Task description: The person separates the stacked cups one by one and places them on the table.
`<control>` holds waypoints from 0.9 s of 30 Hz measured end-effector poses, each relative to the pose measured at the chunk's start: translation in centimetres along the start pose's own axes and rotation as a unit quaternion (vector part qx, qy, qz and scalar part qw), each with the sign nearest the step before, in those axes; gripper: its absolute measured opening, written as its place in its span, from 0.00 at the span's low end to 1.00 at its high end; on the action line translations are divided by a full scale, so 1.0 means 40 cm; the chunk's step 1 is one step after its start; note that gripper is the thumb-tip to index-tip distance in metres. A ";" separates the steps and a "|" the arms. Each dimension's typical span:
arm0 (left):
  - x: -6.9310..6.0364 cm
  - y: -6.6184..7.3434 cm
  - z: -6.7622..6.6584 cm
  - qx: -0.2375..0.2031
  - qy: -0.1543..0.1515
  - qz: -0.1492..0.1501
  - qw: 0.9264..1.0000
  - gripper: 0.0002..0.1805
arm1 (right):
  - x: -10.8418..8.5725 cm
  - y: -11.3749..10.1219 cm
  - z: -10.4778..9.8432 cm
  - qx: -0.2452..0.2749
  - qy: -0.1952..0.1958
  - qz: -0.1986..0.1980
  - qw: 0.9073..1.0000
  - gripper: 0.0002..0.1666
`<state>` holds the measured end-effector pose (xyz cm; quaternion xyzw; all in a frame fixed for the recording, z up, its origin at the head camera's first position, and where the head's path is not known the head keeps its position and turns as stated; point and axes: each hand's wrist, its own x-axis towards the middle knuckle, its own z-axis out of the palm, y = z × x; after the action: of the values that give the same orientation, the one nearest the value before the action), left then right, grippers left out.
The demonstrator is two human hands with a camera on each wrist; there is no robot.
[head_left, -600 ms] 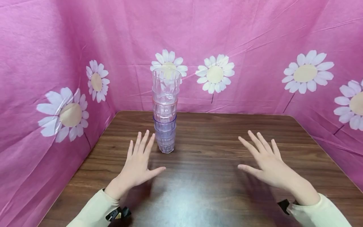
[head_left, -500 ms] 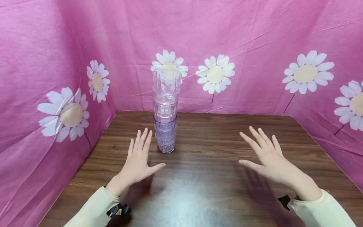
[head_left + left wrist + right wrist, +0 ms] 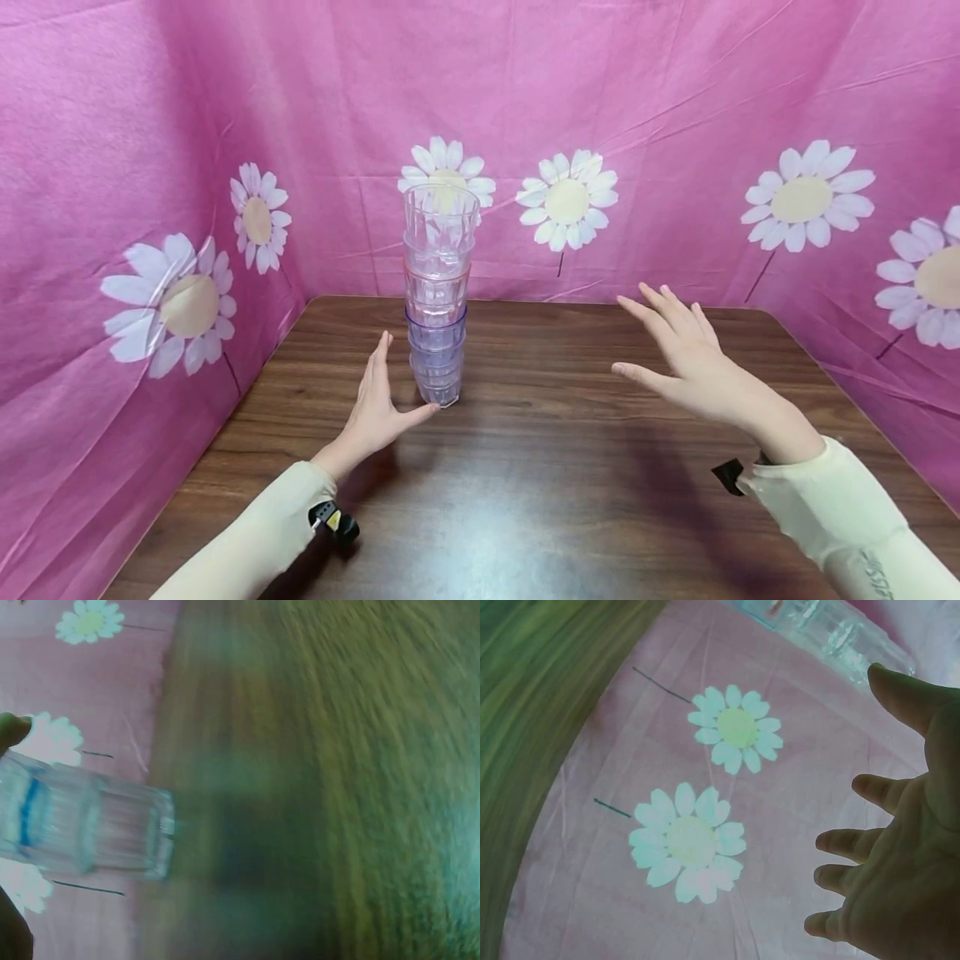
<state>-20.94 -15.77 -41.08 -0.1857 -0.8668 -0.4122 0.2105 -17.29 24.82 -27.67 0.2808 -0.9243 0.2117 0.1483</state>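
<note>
A tall stack of nested clear plastic cups [image 3: 437,292] stands upright on the wooden table, left of the middle. One rim in the stack is reddish and a lower one is blue-violet. My left hand [image 3: 378,408] is just left of the stack's lower part, fingers straight and thumb spread in front of its base; whether it touches the cups I cannot tell. In the left wrist view the stack's lower cups [image 3: 90,821] appear sideways and blurred. Well to the right of the stack, my right hand [image 3: 693,367] hovers above the table with fingers spread, holding nothing.
The brown wood-grain table [image 3: 540,467] has a far edge against a pink cloth [image 3: 510,75] printed with white daisies. This cloth also rises along the left and right sides. Black wrist straps [image 3: 333,521] sit at the cream sleeves [image 3: 255,533].
My left hand has turned edge-on and come closer to the stack's base. The right hand has risen and moved forward over the table. The cup stack stays in place.
</note>
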 end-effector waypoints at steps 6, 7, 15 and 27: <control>0.015 -0.042 0.031 -0.102 0.028 -0.005 0.994 0.66 | 0.054 -0.021 -0.009 0.013 0.010 -0.006 1.000 0.46; 0.016 -0.048 0.036 -0.116 0.029 -0.008 0.993 0.65 | 0.063 -0.024 -0.011 0.016 0.012 -0.007 1.000 0.45; 0.021 -0.087 0.079 -0.225 0.014 -0.062 0.972 0.63 | 0.139 -0.051 -0.030 0.053 0.043 -0.038 0.997 0.44; 0.031 -0.118 0.116 -0.295 0.001 -0.099 0.950 0.61 | 0.278 -0.087 -0.022 0.170 0.094 -0.026 0.980 0.42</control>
<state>-25.31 -14.68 -46.10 -0.1522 -0.7203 -0.6684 0.1058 -23.98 17.54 -21.47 0.3051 -0.8488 0.3877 0.1901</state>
